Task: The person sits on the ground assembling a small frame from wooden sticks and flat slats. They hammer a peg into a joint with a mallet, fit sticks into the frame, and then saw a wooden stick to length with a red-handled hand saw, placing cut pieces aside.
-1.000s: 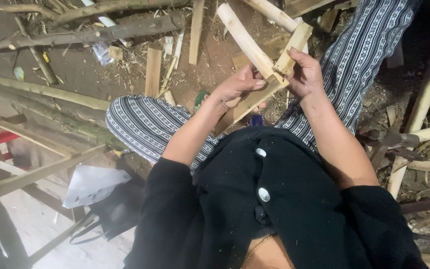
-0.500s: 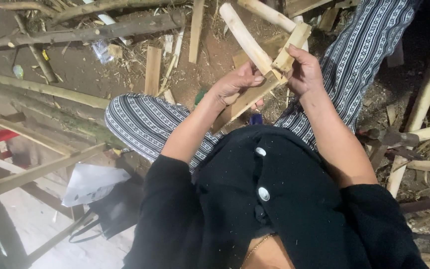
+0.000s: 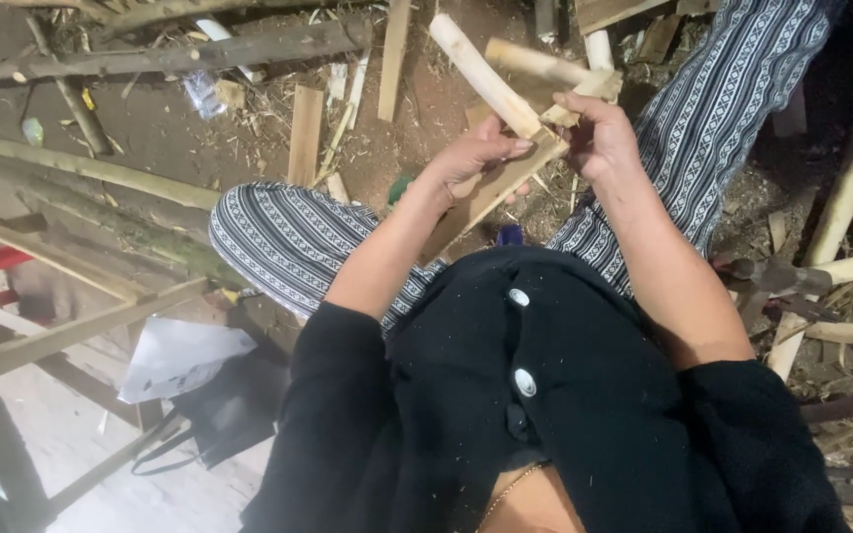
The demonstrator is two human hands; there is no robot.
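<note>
left hand (image 3: 471, 163) covers stick (image 3: 486, 79) base (blurred)

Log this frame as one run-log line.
left hand: holds pale peeled wooden stick | right hand: grips second pale stick | flat wooden slat beneath | seated, patterned trousers

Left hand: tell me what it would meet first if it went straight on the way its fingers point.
Probably the right hand: the left hand points across the pale wooden stick towards it, though depth is unclear.
</note>
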